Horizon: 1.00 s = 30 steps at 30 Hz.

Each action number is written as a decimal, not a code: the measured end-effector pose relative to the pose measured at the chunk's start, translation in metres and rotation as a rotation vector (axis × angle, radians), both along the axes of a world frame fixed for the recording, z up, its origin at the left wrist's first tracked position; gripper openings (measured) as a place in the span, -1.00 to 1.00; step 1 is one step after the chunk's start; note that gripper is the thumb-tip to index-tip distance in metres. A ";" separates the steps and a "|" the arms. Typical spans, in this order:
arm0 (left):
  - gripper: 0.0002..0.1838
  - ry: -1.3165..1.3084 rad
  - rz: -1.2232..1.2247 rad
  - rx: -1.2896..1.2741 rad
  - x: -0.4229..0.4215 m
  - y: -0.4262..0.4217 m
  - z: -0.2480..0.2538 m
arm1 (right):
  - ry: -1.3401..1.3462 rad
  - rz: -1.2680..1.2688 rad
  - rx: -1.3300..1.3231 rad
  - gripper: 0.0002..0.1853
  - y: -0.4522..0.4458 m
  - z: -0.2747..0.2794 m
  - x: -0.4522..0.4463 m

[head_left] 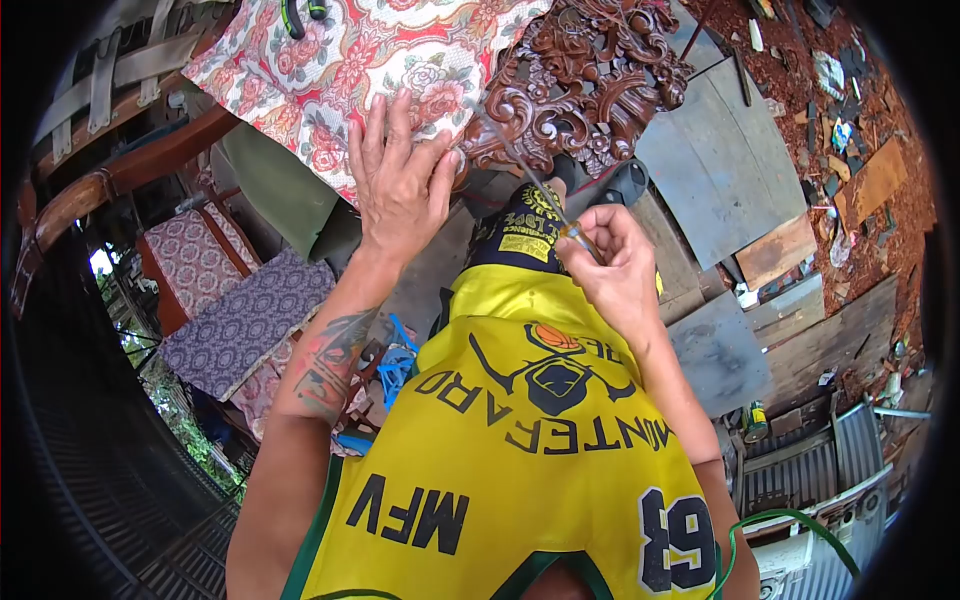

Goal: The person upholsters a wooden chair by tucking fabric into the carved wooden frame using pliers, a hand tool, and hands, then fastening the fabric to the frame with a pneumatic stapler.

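My left hand (398, 185) lies with its fingers spread on a red and white floral fabric (345, 75), near its lower right edge. Beside that edge is a carved, glossy brown wooden piece (590, 80) with scrollwork. My right hand (612, 258) is closed around the amber handle of a thin-shafted tool (540, 185), like a screwdriver. Its shaft points up and left toward the border between fabric and carving. The far end of the shaft is blurred, so whether it touches anything cannot be made out.
A green and black handled tool (292, 18) rests on the fabric at the top. Flat boards (720, 150) and reddish ground with scraps (830, 130) are at the right. Patterned cushions (245, 325), a curved wooden frame (130, 180) and blue straps (397, 362) are at the left.
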<state>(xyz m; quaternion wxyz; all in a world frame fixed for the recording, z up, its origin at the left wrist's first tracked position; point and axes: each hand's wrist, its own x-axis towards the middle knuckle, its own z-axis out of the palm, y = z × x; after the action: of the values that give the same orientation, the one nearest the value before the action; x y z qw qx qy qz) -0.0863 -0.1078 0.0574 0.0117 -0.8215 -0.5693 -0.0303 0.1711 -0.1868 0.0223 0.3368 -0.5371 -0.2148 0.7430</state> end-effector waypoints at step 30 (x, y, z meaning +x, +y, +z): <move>-0.77 -0.601 0.452 -0.014 -0.026 0.009 -0.017 | -0.056 -0.119 -0.029 -0.72 -0.040 0.045 0.001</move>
<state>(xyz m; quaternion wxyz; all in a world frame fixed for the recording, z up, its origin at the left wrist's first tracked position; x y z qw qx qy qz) -0.1125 -0.0989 0.0401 -0.1552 -0.6295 -0.7146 -0.2627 0.1721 -0.2272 0.0675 0.3664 -0.5744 -0.1810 0.7093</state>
